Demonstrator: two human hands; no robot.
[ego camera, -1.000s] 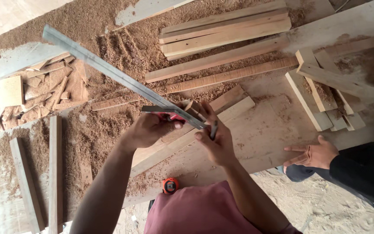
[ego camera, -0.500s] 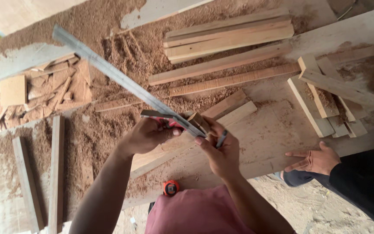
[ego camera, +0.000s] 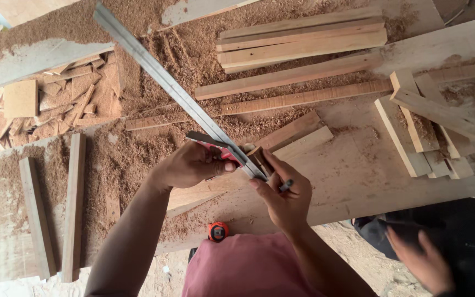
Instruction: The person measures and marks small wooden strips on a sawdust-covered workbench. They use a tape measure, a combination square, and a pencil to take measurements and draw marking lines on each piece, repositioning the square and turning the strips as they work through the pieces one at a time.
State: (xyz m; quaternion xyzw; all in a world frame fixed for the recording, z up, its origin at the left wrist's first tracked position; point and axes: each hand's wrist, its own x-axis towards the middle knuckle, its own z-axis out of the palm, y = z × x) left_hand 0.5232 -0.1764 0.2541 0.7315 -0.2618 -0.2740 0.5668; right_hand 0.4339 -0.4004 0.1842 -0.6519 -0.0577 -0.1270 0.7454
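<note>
We see the left hand (ego camera: pixel 193 164) in a clenched grip around the red-handled end of a long metal square (ego camera: pixel 160 82), whose grey blade runs up and to the left across the sawdust-covered bench (ego camera: pixel 353 176). The right hand (ego camera: pixel 284 192) has its grip closed on a small wooden block (ego camera: pixel 259 159), pressed against the near end of the blade, and a dark pencil (ego camera: pixel 286 186) is tucked between its fingers. Both hands meet over a pale board (ego camera: pixel 298 144) lying slantwise on the bench. Just below the hands, at the bench's near edge, lies an orange tape measure (ego camera: pixel 217 231). Farther up lies a stack of long wooden slats (ego camera: pixel 303 41), and to the right a loose pile of short slats (ego camera: pixel 424 121) lies crossed over one another. At the left, two dark planks (ego camera: pixel 56 209) lie side by side, with wood offcuts (ego camera: pixel 56 104) heaped above them. In the lower right corner another person's hand (ego camera: pixel 419 261) shows against dark clothing, well apart from the work.
</note>
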